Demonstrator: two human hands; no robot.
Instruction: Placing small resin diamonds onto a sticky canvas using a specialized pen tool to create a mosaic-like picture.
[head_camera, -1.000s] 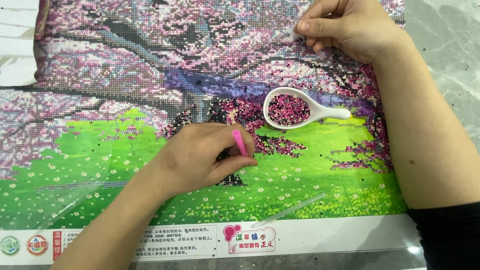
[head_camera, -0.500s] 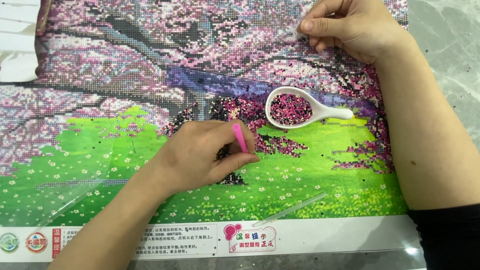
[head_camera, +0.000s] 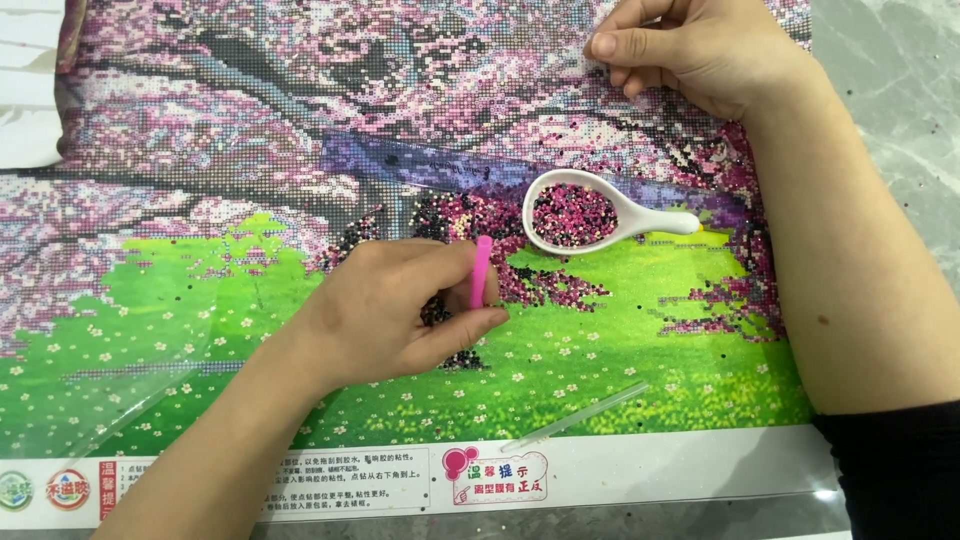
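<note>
A large diamond-painting canvas (head_camera: 250, 150) with pink blossoms above green grass covers the table. My left hand (head_camera: 400, 305) rests on the grass part and grips a pink drill pen (head_camera: 481, 270), tip down on the canvas. Just right of it lies a white spoon-shaped tray (head_camera: 660, 220) filled with pink, white and dark beads (head_camera: 573, 214). My right hand (head_camera: 690, 50) lies at the canvas's top right, fingers curled, thumb and fingertips pressing the surface; whether they pinch anything is unclear.
A clear plastic tube (head_camera: 580, 415) lies on the grass near the canvas's white lower border (head_camera: 650, 465). A peeled clear film (head_camera: 120, 390) lifts at lower left. Grey marble tabletop (head_camera: 890, 70) shows on the right.
The pink pen has tipped more upright in my left hand. My right hand stays in place, and the view has shifted slightly.
</note>
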